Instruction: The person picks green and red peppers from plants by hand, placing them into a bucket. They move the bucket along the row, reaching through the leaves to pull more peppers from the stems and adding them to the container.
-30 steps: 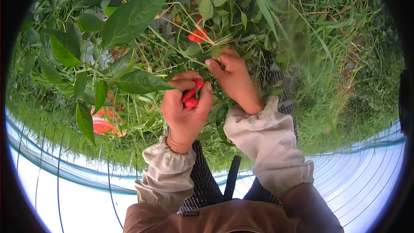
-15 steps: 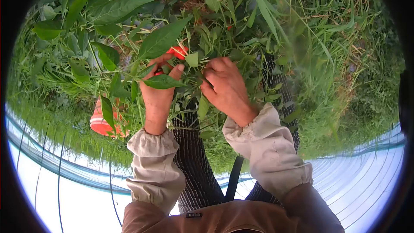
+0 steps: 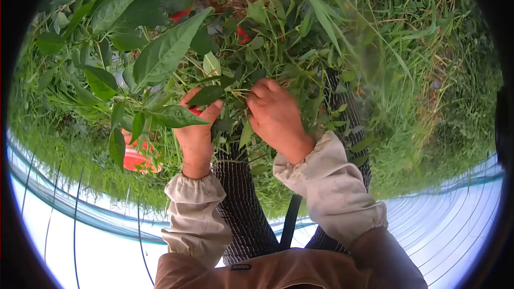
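Observation:
My left hand (image 3: 196,132) reaches up into a leafy pepper plant (image 3: 166,53), fingers curled around red peppers (image 3: 196,111) that show only as a sliver behind a leaf. My right hand (image 3: 276,116) is beside it, fingers bent into the stems and leaves of the same plant; what they grip is hidden by foliage. More red peppers (image 3: 242,35) hang higher in the plant, above both hands. Both arms wear pale sleeve covers.
An orange-red container (image 3: 136,156) sits low to the left, behind leaves. Tall grass (image 3: 417,75) fills the right side. My striped trousers (image 3: 243,203) and a dark strap (image 3: 290,219) are below the hands. A pale greenhouse cover (image 3: 444,219) arcs across the bottom.
My left hand rose from chest height into the plant, still holding the red peppers. My right hand stayed in the stems and shifted slightly left. Leaves now cover most of the peppers.

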